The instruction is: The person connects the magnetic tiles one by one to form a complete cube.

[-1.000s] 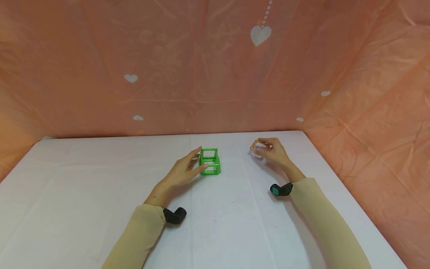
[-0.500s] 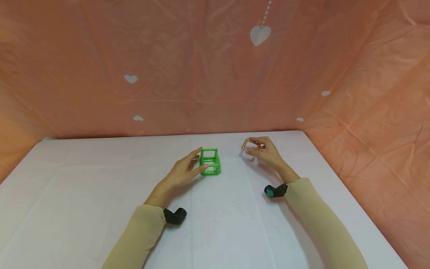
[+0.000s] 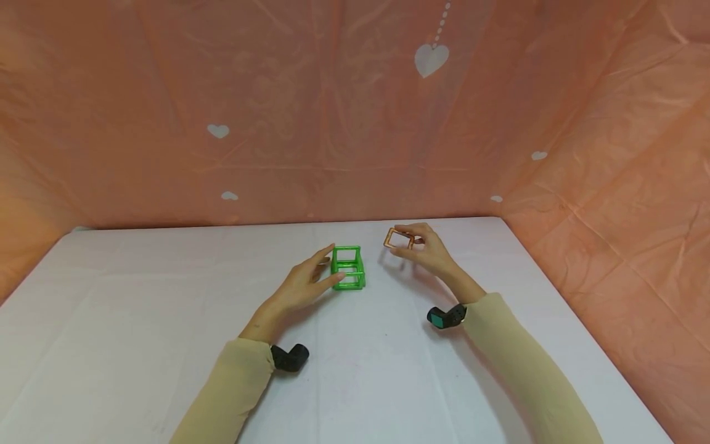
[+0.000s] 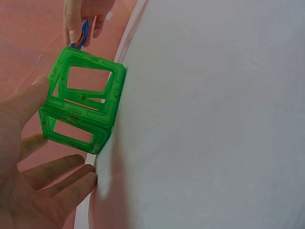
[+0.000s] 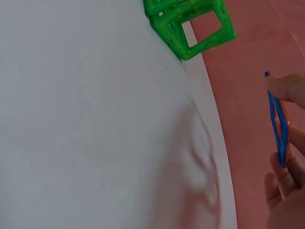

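Observation:
A boxy structure of translucent green magnetic building tiles (image 3: 348, 267) stands on the white table. My left hand (image 3: 304, 279) holds it at its left side between thumb and index finger; the other fingers spread below it in the left wrist view. To its right and a little farther back, my right hand (image 3: 426, 248) pinches a square, open-centred magnetic tile (image 3: 390, 238) by its edges, raised over the cloth. That tile looks orange in the head view. Seen edge-on in the right wrist view, the tile (image 5: 279, 124) shows a blue face and an orange one.
White cloth (image 3: 166, 296) covers the table. Orange-pink sheeting with pale hearts (image 3: 355, 123) hangs behind its back edge, and more sheeting (image 3: 627, 246) runs along the right edge. A dark wrist camera (image 3: 289, 357) juts out beside the left sleeve, another camera (image 3: 446, 317) beside the right.
My right hand has moved left with the tile, closer to the green structure. The left hand and the green structure have stayed in place.

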Demonstrator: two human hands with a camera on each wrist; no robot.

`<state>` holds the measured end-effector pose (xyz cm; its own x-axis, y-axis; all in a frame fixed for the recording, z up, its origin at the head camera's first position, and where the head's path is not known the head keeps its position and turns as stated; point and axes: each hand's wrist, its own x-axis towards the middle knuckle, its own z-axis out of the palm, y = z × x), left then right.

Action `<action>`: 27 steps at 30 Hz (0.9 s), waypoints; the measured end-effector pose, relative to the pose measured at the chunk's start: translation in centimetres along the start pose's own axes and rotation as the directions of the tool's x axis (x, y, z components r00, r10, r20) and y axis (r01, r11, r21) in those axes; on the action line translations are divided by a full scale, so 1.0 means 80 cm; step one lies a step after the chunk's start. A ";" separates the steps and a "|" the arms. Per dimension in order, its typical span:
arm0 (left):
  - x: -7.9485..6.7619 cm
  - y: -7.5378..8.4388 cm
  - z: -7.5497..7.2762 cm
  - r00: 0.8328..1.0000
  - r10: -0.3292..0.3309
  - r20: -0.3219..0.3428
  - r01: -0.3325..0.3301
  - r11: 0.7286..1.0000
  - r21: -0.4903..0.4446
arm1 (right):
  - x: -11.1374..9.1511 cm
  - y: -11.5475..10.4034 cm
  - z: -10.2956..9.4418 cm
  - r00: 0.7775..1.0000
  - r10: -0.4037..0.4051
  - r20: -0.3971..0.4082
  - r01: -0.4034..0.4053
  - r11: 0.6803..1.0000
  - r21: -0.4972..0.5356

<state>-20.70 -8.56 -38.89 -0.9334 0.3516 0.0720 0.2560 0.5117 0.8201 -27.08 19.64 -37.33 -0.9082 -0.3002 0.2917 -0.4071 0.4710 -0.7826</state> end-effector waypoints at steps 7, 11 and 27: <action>0.000 0.000 0.000 1.000 -0.007 0.001 0.007 1.000 -0.005 | -0.002 -0.021 0.006 0.997 0.061 0.041 -0.063 0.997 0.049; 0.001 0.001 0.001 1.000 -0.011 0.002 0.011 1.000 -0.006 | 0.000 -0.018 0.012 0.999 0.018 0.047 -0.020 0.999 0.034; 0.000 0.001 0.000 1.000 -0.024 0.005 0.024 1.000 0.002 | 0.005 -0.037 0.025 0.992 -0.065 0.110 0.061 0.997 0.038</action>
<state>-20.70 -8.51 -38.81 -0.9381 0.3428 0.0499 0.2343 0.5218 0.8202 -26.04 16.48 -36.01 -0.8637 -0.4197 0.2791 -0.4573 0.4197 -0.7840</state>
